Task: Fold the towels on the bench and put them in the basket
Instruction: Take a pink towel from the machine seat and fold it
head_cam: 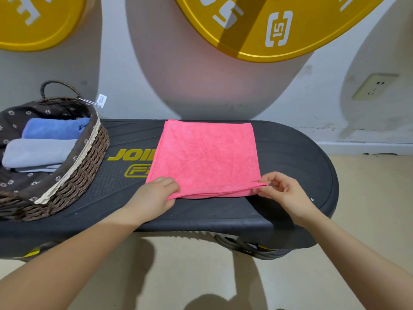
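Lying flat on the dark bench, a pink towel was folded over on itself, its doubled layers showing along the near edge. It covered part of the yellow lettering printed on the bench top, and its far edge reached almost to the back edge of the bench.

The left hand held the towel's near left corner, with the thumb on top of the cloth and the fingers curled beneath it. The right hand pinched the near right corner between thumb and forefinger, while its other fingers hung loosely curled beside the cloth. Both forearms were bare and reached in across the front edge of the bench.

At the left end of the bench stood a woven basket with a dark flowered lining and a loop handle at its far side. Inside it lay two folded towels: a blue towel toward the back and a grey towel in front of it, the two touching. A small white tag hung from the basket's rim.

Behind the bench, two yellow weight plates leaned against the pale wall, and a wall socket sat to the right. The floor below was beige.
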Tool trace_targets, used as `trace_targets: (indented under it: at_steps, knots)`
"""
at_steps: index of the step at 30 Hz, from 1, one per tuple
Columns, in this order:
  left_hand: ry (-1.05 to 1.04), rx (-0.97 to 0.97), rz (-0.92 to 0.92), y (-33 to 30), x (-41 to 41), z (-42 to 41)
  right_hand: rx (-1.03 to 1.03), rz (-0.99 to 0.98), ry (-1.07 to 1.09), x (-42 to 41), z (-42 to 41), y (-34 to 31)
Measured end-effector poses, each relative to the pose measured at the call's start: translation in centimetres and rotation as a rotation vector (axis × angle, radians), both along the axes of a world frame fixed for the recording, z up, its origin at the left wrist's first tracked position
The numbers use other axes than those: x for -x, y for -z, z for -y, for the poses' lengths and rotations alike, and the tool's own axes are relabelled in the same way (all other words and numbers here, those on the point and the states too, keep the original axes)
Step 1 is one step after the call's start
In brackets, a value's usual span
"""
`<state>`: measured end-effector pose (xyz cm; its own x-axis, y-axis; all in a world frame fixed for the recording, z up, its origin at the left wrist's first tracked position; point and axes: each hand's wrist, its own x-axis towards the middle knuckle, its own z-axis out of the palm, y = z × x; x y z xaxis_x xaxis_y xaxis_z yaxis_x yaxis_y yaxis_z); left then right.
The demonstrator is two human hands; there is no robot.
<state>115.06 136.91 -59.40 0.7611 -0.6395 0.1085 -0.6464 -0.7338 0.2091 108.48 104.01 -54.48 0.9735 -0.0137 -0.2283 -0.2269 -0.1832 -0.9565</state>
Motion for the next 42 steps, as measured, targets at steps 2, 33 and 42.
trace_targets:
  at_steps: [2, 33, 42]
  knots:
    - [-0.013, 0.040, -0.104, 0.3, -0.3, -1.0, 0.055, -0.065, -0.080, -0.1, 0.6, 0.3]
    - [-0.685, 1.114, -0.820, -3.8, -8.3, 0.9, 0.153, -0.081, -0.137, -9.6, 2.6, -1.2]
    - [-0.793, 0.514, -0.423, -2.3, -11.4, 2.9, 0.501, -0.106, 0.130, -13.4, 1.5, 1.2]
